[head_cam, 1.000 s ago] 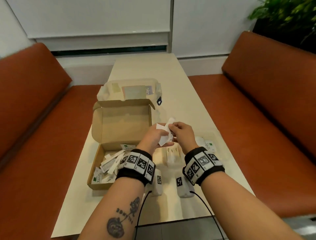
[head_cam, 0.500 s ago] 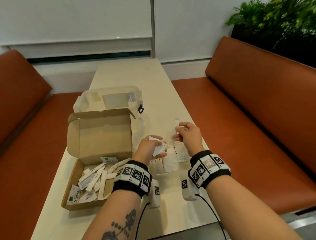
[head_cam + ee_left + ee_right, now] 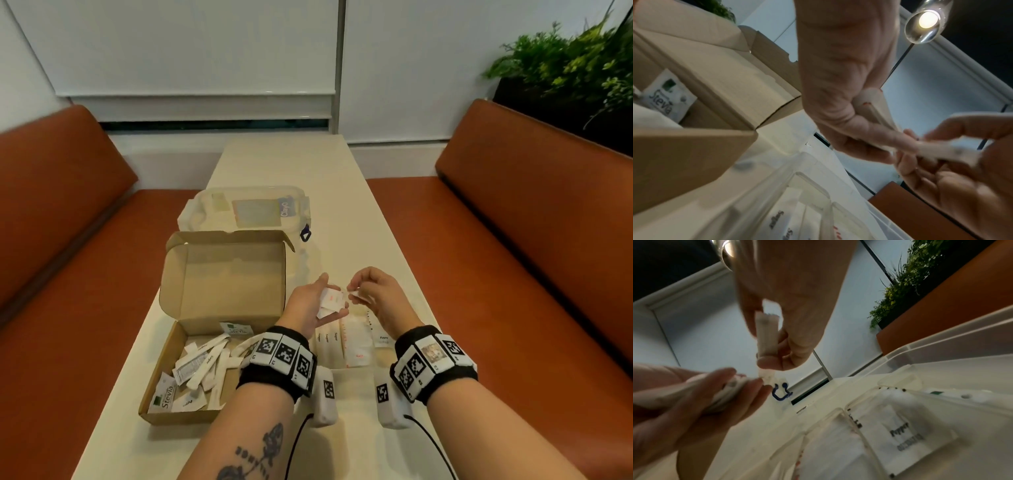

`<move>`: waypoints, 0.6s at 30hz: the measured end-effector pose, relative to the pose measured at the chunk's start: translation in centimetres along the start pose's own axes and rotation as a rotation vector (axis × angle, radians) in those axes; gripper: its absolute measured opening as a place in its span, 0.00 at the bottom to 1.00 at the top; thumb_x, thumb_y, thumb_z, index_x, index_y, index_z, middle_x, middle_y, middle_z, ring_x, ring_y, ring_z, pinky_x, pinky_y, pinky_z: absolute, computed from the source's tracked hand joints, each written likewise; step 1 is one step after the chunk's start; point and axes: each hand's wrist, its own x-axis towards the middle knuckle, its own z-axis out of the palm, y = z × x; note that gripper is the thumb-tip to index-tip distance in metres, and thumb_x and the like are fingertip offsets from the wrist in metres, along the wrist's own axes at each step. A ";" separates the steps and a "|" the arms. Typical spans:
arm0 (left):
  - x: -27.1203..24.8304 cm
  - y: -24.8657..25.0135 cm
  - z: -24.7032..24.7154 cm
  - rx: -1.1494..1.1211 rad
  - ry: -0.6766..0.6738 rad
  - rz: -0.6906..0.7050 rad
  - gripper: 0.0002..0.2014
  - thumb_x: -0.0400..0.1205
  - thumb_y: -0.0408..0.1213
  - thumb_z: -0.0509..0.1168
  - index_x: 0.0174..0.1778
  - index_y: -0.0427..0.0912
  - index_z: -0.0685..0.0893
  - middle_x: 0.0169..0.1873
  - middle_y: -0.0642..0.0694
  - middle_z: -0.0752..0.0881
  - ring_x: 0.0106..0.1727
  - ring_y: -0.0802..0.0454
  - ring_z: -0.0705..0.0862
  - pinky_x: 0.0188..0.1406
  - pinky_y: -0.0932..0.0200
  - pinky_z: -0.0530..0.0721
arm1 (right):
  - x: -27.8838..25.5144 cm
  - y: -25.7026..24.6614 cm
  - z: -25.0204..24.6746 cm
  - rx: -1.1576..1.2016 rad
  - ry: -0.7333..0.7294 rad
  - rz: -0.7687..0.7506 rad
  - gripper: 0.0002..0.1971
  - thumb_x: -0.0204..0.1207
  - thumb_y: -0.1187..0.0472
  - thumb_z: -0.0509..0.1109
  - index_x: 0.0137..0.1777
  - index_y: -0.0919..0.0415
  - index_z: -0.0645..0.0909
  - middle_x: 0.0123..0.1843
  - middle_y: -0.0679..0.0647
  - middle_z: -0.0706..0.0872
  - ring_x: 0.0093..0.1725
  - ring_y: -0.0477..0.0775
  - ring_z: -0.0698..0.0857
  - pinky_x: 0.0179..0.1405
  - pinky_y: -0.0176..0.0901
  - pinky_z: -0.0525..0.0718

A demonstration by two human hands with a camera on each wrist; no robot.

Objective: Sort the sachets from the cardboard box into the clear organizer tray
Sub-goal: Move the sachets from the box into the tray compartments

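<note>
Sorting step, mid-task. Left hand (image 3: 308, 305) cups a small stack of sachets (image 3: 331, 301) above the tray (image 3: 376, 363); right hand (image 3: 373, 294) pinches one sachet (image 3: 767, 335) off it. More remain in the box (image 3: 164, 394). Next move likely calls for lowering that one into its matching compartment.
</note>
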 end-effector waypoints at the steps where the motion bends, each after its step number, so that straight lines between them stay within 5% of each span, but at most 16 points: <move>1: 0.2 -0.1 0.0 -0.003 0.005 0.009 0.15 0.83 0.42 0.66 0.47 0.30 0.83 0.41 0.33 0.86 0.39 0.41 0.88 0.30 0.54 0.90 | 0.0 0.2 0.0 -0.097 -0.011 -0.012 0.13 0.68 0.81 0.56 0.37 0.66 0.78 0.37 0.58 0.83 0.31 0.49 0.79 0.30 0.35 0.76; 6: 1.2 -0.9 -0.3 0.057 0.031 0.118 0.05 0.79 0.32 0.71 0.41 0.36 0.82 0.39 0.35 0.86 0.36 0.43 0.87 0.27 0.57 0.87 | 0.0 0.2 -0.3 -0.280 -0.065 -0.063 0.17 0.64 0.82 0.56 0.39 0.62 0.80 0.40 0.55 0.86 0.28 0.49 0.79 0.23 0.31 0.73; 12: 1.9 -1.3 -0.5 0.029 0.057 0.161 0.04 0.80 0.30 0.70 0.43 0.35 0.81 0.38 0.36 0.85 0.31 0.46 0.87 0.25 0.57 0.87 | 0.4 0.3 -1.0 -0.293 0.019 -0.013 0.23 0.67 0.80 0.57 0.51 0.53 0.80 0.54 0.51 0.86 0.46 0.55 0.84 0.43 0.47 0.83; 18: 2.2 -1.5 -0.1 0.072 -0.017 0.137 0.12 0.78 0.38 0.72 0.49 0.33 0.84 0.46 0.35 0.87 0.38 0.46 0.87 0.31 0.59 0.87 | 0.9 -0.3 -1.0 -0.374 -0.099 0.004 0.23 0.65 0.82 0.52 0.50 0.56 0.75 0.48 0.52 0.90 0.21 0.42 0.73 0.22 0.35 0.71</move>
